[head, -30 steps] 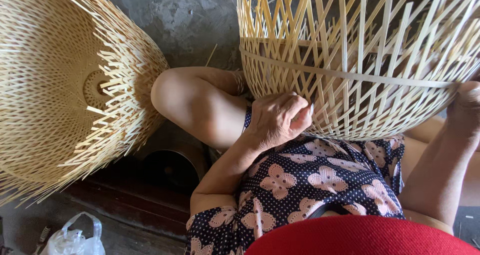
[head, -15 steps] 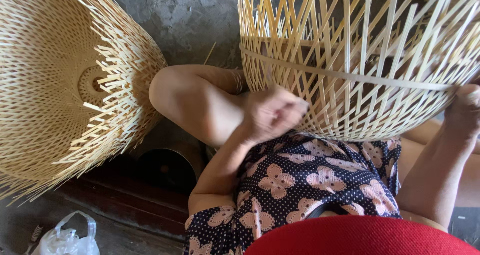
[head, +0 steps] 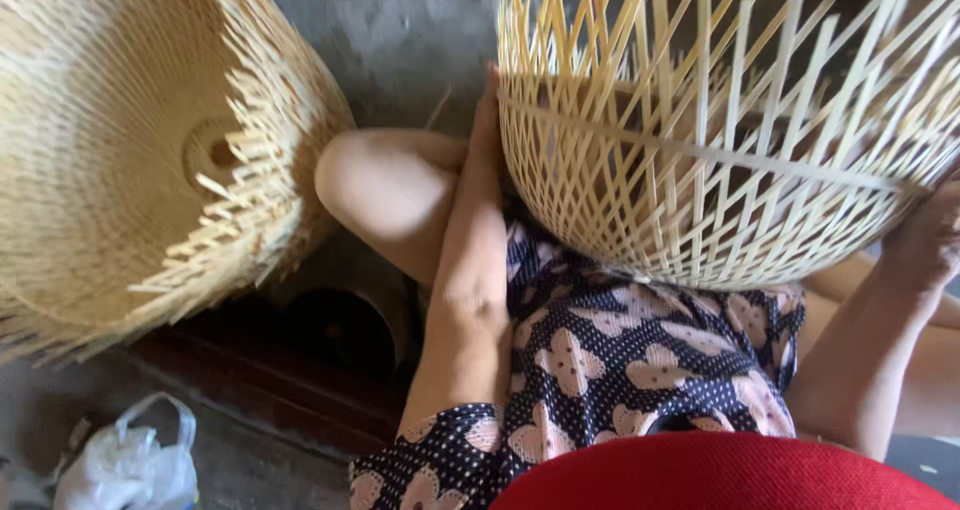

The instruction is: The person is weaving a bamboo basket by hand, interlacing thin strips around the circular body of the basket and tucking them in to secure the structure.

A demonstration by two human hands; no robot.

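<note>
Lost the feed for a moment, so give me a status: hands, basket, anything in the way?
Left hand flat on the open-weave basket side. Right hand at its far edge, grip unclear. Basket rests on lap. Finished basket alongside, apart.

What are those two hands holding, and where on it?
An unfinished woven bamboo basket on the lap. The left hand lies flat against its left side wall; the right hand grips the lower right edge. The fingers are mostly hidden.

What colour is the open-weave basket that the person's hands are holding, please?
Pale straw yellow, in the head view: the basket is criss-crossed bamboo strips.
</note>
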